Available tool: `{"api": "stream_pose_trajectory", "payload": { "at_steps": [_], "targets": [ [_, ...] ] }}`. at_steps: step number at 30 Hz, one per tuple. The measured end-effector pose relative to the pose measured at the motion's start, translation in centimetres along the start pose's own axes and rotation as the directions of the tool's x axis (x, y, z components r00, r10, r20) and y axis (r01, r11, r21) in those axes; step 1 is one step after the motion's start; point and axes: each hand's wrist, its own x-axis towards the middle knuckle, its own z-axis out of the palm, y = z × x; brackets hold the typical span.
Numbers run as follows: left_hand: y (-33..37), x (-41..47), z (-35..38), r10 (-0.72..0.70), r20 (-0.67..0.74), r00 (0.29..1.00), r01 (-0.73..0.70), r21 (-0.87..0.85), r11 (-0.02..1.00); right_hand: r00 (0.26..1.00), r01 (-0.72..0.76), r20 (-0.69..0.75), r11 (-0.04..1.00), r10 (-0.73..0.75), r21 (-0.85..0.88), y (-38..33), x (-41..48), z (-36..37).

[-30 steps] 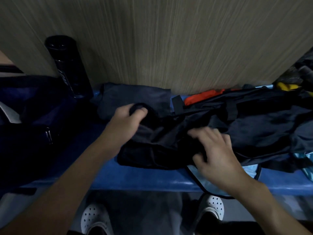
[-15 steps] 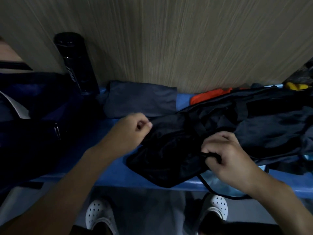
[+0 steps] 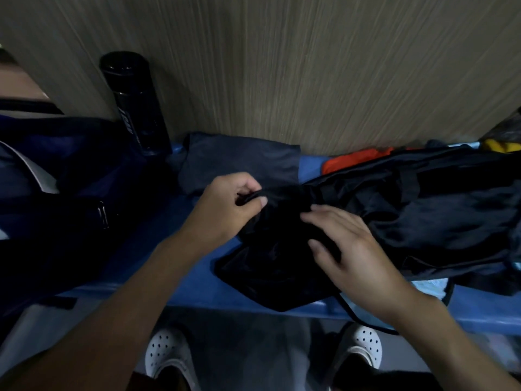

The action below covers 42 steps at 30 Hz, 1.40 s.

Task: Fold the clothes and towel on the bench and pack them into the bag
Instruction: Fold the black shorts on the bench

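A black garment (image 3: 270,266) lies crumpled on the blue bench (image 3: 158,249), one corner hanging over the front edge. My left hand (image 3: 228,210) pinches its upper left edge between thumb and fingers. My right hand (image 3: 346,246) lies flat on the cloth with fingers spread. A folded dark grey garment (image 3: 239,162) rests against the wall behind. To the right lies a heap of dark clothes (image 3: 423,215), with an orange piece (image 3: 355,159) and a light blue towel (image 3: 428,286) showing. The dark blue bag (image 3: 48,198) stands on the left.
A black bottle (image 3: 135,100) stands upright against the wood-grain wall (image 3: 282,66) beside the bag. Something yellow (image 3: 499,145) lies at the far right. My white perforated shoes (image 3: 166,354) are on the floor below the bench edge.
My left hand kept its pinch on the garment's edge. My right hand opened from a closed grip and moved left, now lying flat on the cloth.
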Motion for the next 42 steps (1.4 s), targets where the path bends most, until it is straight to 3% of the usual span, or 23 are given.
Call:
{"api": "stream_pose_trajectory", "payload": {
  "at_steps": [4, 7, 9, 11, 12, 15, 23, 25, 29, 32, 35, 38, 42],
  "targets": [
    [2.7, -1.2, 0.6, 0.108, 0.194, 0.975, -0.058, -0.244, 0.968, 0.995, -0.097, -0.011, 0.987, 0.099, 0.13, -0.7, 1.6, 0.3],
    [3.4, -1.6, 0.9, 0.091, 0.281, 0.955, -0.001, -0.303, 0.953, 0.999, -0.023, -0.029, 0.992, 0.027, 0.127, -0.6, 2.2, 0.3],
    [2.2, -0.8, 0.4, -0.006, 0.142, 0.99, 0.038, -0.221, 0.975, 1.0, -0.004, 0.007, 0.996, 0.003, 0.091, 0.0, 1.6, 0.3],
    [-0.3, 0.1, -0.5, -0.112, -0.016, 0.994, 0.112, 0.001, 0.994, 0.997, -0.008, 0.076, 0.997, 0.002, 0.075, 0.6, 0.6, 0.1],
    [-1.5, 0.2, -0.8, -0.176, -0.024, 0.984, 0.178, 0.115, 0.977, 0.994, 0.0, 0.11, 0.998, -0.006, 0.056, 0.9, 0.1, -0.2],
    [-3.1, -0.3, -0.3, -0.403, 0.077, 0.912, 0.352, 0.355, 0.866, 0.984, 0.007, 0.177, 1.0, -0.012, 0.029, 1.6, -0.9, -1.1],
    [-2.9, -0.8, 0.2, -0.45, 0.207, 0.869, 0.311, 0.478, 0.822, 0.979, 0.011, 0.203, 0.999, -0.02, 0.045, 1.4, -1.3, -1.2],
    [-2.5, -0.9, 0.3, -0.397, 0.178, 0.9, 0.29, 0.435, 0.852, 0.982, 0.015, 0.186, 0.999, -0.02, 0.028, 1.5, -1.2, -1.5],
    [-0.9, -0.4, 0.3, -0.113, -0.066, 0.991, 0.121, 0.139, 0.983, 0.997, -0.059, 0.042, 0.997, 0.057, 0.054, 1.7, -1.0, -2.5],
    [1.2, -0.2, 0.4, 0.044, -0.227, 0.973, -0.07, -0.107, 0.992, 0.989, -0.108, -0.083, 0.98, 0.123, 0.164, 1.1, -0.5, -3.2],
    [2.2, -0.3, 0.5, 0.141, -0.296, 0.945, -0.199, -0.175, 0.964, 0.978, -0.087, -0.16, 0.962, 0.132, 0.26, 0.2, 0.0, -3.9],
    [1.6, -0.3, 0.6, 0.1, -0.239, 0.966, -0.148, -0.19, 0.971, 0.98, -0.098, -0.137, 0.95, 0.144, 0.296, 0.2, -0.1, -4.2],
    [0.8, -0.6, 0.2, -0.191, -0.083, 0.978, 0.172, -0.197, 0.965, 0.988, -0.153, 0.029, 0.943, 0.151, 0.294, 0.7, -0.4, -4.5]
  ]
}}
